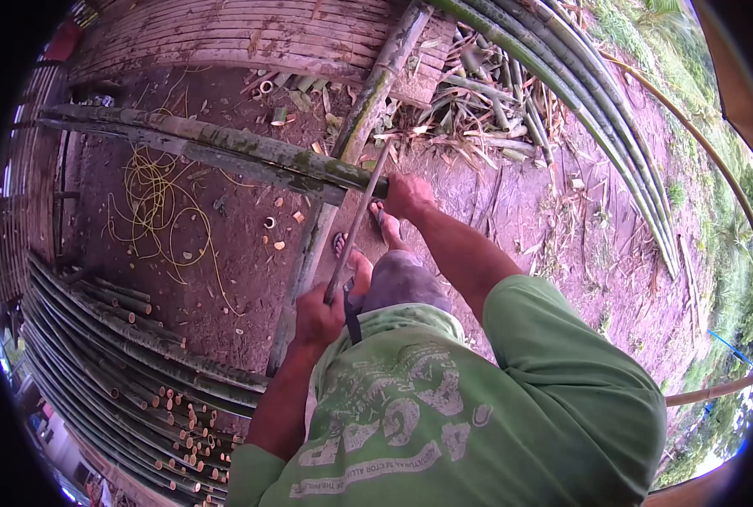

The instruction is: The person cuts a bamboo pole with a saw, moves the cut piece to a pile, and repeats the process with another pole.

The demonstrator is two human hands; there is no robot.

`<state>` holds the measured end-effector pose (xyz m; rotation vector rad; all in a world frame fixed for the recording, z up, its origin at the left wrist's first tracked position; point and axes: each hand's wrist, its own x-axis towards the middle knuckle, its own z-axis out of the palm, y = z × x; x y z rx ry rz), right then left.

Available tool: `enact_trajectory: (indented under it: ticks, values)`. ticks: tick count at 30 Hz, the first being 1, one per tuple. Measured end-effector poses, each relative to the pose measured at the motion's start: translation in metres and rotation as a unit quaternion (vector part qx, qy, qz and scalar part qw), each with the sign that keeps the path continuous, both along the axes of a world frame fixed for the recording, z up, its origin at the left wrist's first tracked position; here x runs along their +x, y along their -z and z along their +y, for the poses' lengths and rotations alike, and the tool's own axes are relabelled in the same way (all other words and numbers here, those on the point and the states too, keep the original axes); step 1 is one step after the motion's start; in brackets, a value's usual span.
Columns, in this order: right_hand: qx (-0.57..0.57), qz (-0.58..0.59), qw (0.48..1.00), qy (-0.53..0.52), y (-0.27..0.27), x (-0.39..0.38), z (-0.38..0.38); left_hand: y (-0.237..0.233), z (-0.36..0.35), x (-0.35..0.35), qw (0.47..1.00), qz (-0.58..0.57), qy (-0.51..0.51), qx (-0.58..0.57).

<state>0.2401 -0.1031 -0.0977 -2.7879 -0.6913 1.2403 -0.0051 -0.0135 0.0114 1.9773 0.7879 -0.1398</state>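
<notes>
Closing around the lower end of a thin grey rod [358,228], the fingers of the left hand [317,317] are clamped on it, with the thumb on top. This hand is well to the person's side of the mossy bamboo pole [224,142] that lies across the ground. From the hand the rod goes up in a slant until it crosses the right end of that pole.

The right hand [406,196] is at this same end of the mossy bamboo pole, just beside the rod. Its fingers are curled together in a fist, but it is not possible to tell if they press on the rod or on the pole.

Near the pole's right end, on the person's side, stand the feet in sandals [355,264]. They are beside a second pole [368,101] that crosses the mossy one in a slant. Near the middle of the mossy pole a yellow cord [152,203] lies in loops on the earth. Well apart from the pole, towards the person, lies a stack of bamboo stems [140,338]. Beyond its right end are dry bamboo scraps [469,110] and long green stems [562,80].
</notes>
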Motion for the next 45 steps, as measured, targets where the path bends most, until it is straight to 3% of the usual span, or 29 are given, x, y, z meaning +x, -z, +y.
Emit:
enact_trajectory:
  ticks: [4,9,12,15,18,21,24,25,27,31,33,36,38,41,43,45]
  values:
    - [0.001,-0.004,1.0,-0.001,-0.011,0.003,-0.001,0.054,-0.004,0.05,0.995,-0.098,-0.023,0.023]
    - [0.005,0.003,1.0,0.0,-0.014,0.001,0.001,-0.04,0.001,-0.026,0.998,0.066,0.0,-0.006]
    - [0.001,-0.007,1.0,0.004,-0.008,0.001,-0.001,-0.016,0.0,-0.011,1.0,0.003,-0.006,0.014]
    - [0.001,-0.003,1.0,-0.009,-0.003,0.002,-0.004,0.057,-0.003,0.074,0.998,-0.057,-0.008,0.014]
    - [0.002,0.005,1.0,-0.018,-0.012,0.012,-0.003,0.004,-0.002,0.048,0.998,-0.043,-0.003,0.041]
    - [0.002,0.02,1.0,0.004,-0.016,0.008,0.001,-0.054,0.003,-0.011,0.997,0.075,0.016,0.008]
    - [0.016,-0.003,1.0,0.007,0.001,0.006,-0.001,-0.032,0.005,0.012,0.999,0.036,0.016,0.025]
    - [0.022,-0.014,1.0,0.004,0.007,0.003,-0.002,0.001,0.006,0.037,0.999,0.027,0.027,0.024]
    - [0.012,-0.003,1.0,-0.017,0.02,0.014,-0.006,0.025,0.005,0.088,1.0,-0.02,-0.003,-0.018]
    - [0.011,-0.01,1.0,-0.012,-0.002,0.016,0.0,-0.02,0.003,0.031,0.999,0.017,0.018,0.02]
    - [0.014,0.006,1.0,0.005,-0.001,0.007,-0.001,-0.065,0.008,-0.005,0.993,0.113,0.035,0.008]
    - [0.018,-0.007,1.0,0.005,0.006,0.008,-0.003,-0.055,0.01,0.006,0.995,0.1,0.031,0.001]
    - [0.012,-0.008,1.0,0.003,0.01,0.008,-0.003,-0.006,0.012,0.05,0.999,0.032,0.03,0.032]
    - [-0.002,-0.001,1.0,-0.004,0.007,0.013,-0.003,0.012,0.005,0.077,0.999,-0.032,-0.008,0.014]
    - [0.006,-0.003,1.0,-0.004,0.001,0.014,-0.001,-0.016,0.008,0.041,0.998,0.0,0.024,0.055]
    - [0.002,0.013,1.0,0.001,0.002,0.009,-0.002,-0.066,0.011,0.005,0.996,0.078,0.027,0.019]
